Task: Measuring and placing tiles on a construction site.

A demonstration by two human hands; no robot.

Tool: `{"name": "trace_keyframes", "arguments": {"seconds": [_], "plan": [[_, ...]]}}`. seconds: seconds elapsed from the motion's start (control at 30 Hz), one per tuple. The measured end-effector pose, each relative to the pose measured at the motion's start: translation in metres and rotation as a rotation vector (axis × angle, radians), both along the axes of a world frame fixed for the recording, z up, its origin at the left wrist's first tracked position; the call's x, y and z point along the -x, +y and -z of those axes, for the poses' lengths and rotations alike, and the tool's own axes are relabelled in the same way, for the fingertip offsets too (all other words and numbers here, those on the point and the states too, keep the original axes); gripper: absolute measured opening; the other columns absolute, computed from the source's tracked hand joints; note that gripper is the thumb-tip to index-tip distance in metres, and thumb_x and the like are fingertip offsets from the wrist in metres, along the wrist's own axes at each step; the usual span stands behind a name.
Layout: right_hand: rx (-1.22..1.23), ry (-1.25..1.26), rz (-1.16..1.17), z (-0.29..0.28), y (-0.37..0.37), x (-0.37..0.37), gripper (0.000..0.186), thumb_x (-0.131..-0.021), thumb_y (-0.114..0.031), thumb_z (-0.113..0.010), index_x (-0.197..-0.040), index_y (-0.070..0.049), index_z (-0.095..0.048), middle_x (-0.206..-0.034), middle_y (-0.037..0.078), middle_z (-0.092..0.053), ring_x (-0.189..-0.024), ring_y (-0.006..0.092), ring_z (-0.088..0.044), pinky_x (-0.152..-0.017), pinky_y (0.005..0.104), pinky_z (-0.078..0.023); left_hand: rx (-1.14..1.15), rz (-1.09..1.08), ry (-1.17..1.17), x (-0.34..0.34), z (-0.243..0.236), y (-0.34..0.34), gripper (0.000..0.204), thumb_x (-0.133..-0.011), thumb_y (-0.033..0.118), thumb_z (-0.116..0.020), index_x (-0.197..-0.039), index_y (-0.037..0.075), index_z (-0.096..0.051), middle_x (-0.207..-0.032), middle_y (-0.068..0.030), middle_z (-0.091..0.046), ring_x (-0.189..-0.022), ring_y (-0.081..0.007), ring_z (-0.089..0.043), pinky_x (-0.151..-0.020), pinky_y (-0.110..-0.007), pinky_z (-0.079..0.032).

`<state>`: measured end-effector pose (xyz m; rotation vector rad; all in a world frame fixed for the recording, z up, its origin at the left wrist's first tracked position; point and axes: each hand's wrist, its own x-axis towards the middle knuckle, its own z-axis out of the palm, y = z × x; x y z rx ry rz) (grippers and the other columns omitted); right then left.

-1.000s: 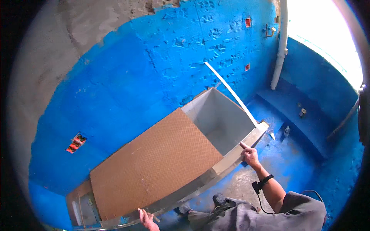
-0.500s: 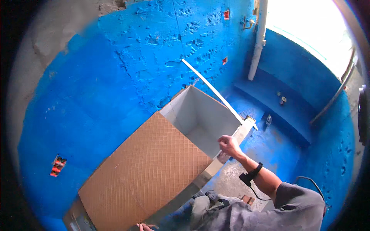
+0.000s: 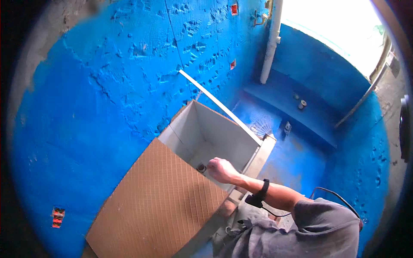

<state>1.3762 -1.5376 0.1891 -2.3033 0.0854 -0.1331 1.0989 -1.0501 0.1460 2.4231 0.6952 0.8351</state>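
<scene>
A large brown tile [image 3: 159, 202], its gridded back facing up, lies tilted over the near part of a grey box-shaped trough [image 3: 223, 133] set against the blue wall. My right hand [image 3: 220, 170] rests at the tile's far edge with its fingers curled shut around that edge. A small dark round piece [image 3: 201, 167] sits right beside the knuckles, inside the trough. A black band with a cable is on my right wrist [image 3: 261, 191]. My left hand is out of view.
A thin white strip [image 3: 215, 103] leans along the trough's back rim. A white pipe [image 3: 270, 47] runs down the corner. Two small round cans [image 3: 300, 100] stand on a blue ledge. Red boxes [image 3: 57, 216] are set in the rough blue walls. A floor drain [image 3: 260, 127] lies beyond the trough.
My right hand moved left from the trough's right rim to the tile's far edge and closed there. My left hand, seen low at the tile's near edge before, has left the picture.
</scene>
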Motion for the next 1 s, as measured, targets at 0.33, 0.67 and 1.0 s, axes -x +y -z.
{"name": "trace_keyframes", "arguments": {"seconds": [0.33, 0.67, 1.0], "plan": [[0.143, -0.277, 0.348, -0.022, -0.196, -0.078, 0.044, -0.086, -0.024, -0.076, -0.120, -0.003, -0.059, -0.111, 0.022, -0.058, -0.103, 0.0419, -0.057, -0.088, 0.0502, -0.050, -0.328, -0.038, -0.034, -0.098, -0.010, -0.169, 0.032, -0.098, 0.028, -0.063, -0.109, -0.001, -0.071, -0.100, -0.0240, -0.070, -0.097, -0.0424, -0.064, -0.088, -0.050, -0.053], [-0.066, -0.138, 0.327, 0.004, -0.303, -0.002, 0.025, -0.090, -0.022, -0.073, -0.103, -0.002, -0.066, -0.097, 0.017, -0.067, -0.095, 0.0361, -0.065, -0.084, 0.0437, -0.053, 0.592, 1.108, 0.082, -0.466, -0.132, -0.428, 0.011, -0.101, 0.010, -0.061, -0.099, 0.001, -0.065, -0.091, -0.0023, -0.064, -0.088, -0.0108, -0.059, -0.081, -0.028, -0.050], [-0.428, 0.007, 0.928, 0.075, -0.325, 0.101, 0.019, -0.092, -0.013, -0.071, -0.106, 0.001, -0.068, -0.094, 0.011, -0.069, -0.085, 0.0188, -0.067, -0.078, 0.0331, -0.054, 1.231, 0.638, 0.490, -0.731, -0.180, -0.543, 0.076, -0.099, 0.052, -0.058, -0.143, -0.008, -0.042, -0.146, -0.0216, -0.051, -0.131, -0.0326, -0.054, -0.112, -0.044, -0.043]]}}
